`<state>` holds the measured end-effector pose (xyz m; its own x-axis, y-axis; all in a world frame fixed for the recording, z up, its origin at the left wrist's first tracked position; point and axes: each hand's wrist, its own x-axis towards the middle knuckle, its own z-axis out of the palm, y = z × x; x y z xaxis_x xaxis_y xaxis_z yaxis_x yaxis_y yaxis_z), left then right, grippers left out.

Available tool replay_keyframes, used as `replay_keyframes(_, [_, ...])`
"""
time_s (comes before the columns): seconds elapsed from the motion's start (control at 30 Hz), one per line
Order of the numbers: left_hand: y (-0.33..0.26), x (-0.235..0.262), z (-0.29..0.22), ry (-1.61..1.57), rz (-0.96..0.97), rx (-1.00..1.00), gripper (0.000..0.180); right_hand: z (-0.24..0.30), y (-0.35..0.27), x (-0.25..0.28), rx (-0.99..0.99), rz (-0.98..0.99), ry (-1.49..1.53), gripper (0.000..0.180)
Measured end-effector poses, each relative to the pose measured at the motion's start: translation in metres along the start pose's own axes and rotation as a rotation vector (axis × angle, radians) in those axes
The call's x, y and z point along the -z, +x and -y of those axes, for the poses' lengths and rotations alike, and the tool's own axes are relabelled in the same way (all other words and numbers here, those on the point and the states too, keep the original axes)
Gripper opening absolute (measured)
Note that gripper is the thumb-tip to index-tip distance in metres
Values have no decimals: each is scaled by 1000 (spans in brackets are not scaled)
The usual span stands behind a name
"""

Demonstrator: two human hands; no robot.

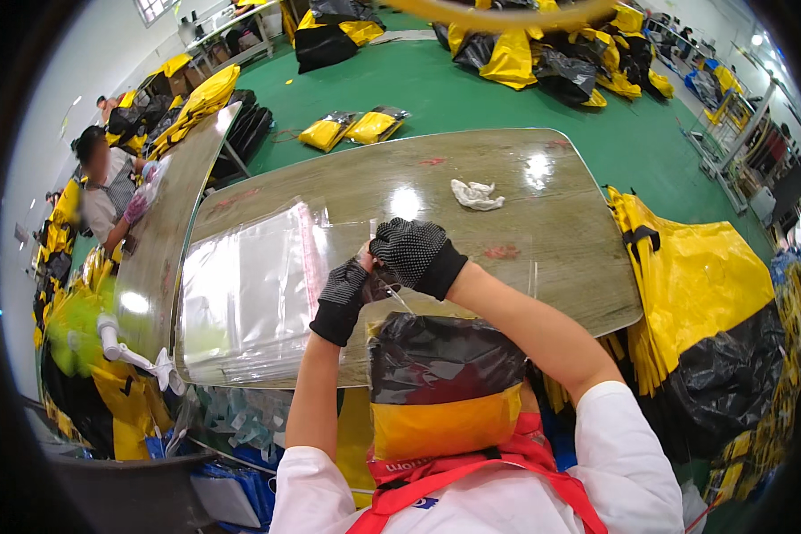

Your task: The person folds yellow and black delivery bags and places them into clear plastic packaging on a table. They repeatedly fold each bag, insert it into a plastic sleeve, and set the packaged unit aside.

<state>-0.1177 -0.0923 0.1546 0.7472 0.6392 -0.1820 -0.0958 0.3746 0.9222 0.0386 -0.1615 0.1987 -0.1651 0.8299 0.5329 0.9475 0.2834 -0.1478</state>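
Note:
A clear plastic bag (400, 303) holds a neatly folded black-and-yellow fabric piece (445, 383) and rests against my red apron at the near edge of the table. My left hand (340, 294), in a black dotted glove with bare fingertips, is closed at the bag's far end. Beside it my right hand (411, 254), gloved alike, is curled with its fingers pinched on the same end. A dark bit shows between the hands, too small to make out. Left of my hands lies a stack of flat clear plastic bags (240, 294) with a pinkish strip along one edge.
A crumpled white cloth or paper (478, 196) lies on the wood-grain table (578, 267). Yellow-and-black pieces (699, 294) hang off its right edge. A co-worker (116, 191) sits at the left-hand table. A white fan (129, 351) stands near left. Two packed bags (351, 131) lie on the green floor.

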Motion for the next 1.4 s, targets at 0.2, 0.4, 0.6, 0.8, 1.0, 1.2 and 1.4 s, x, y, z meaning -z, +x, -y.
replay_keyframes(0.2, [-2, 10, -16, 459, 80, -2, 41, -21, 16, 2, 82, 123, -21, 15])
replay_keyframes(0.4, [5, 15, -16, 81, 71, 12, 44, -266, -78, 99, -594, -697, -220, 19])
replay_keyframes(0.6, [9, 44, -17, 585, -91, -50, 42, -160, -133, 80, -1315, -32, 678, 29])
replay_keyframes(0.8, [-7, 29, -51, 188, 142, 206, 46, -95, -147, 57, -1180, 12, 1441, 46])
replay_keyframes(1.0, [-54, 57, -7, 600, 526, -140, 36, -45, -212, 89, -616, 194, 1049, 35])
replay_keyframes(1.2, [-70, 2, -45, 1755, 195, 185, 39, -8, -209, 132, -332, 373, 103, 38])
replay_keyframes(1.4, [-34, -45, 56, 1611, 197, -641, 58, 25, -184, 21, -88, -68, -8, 48])
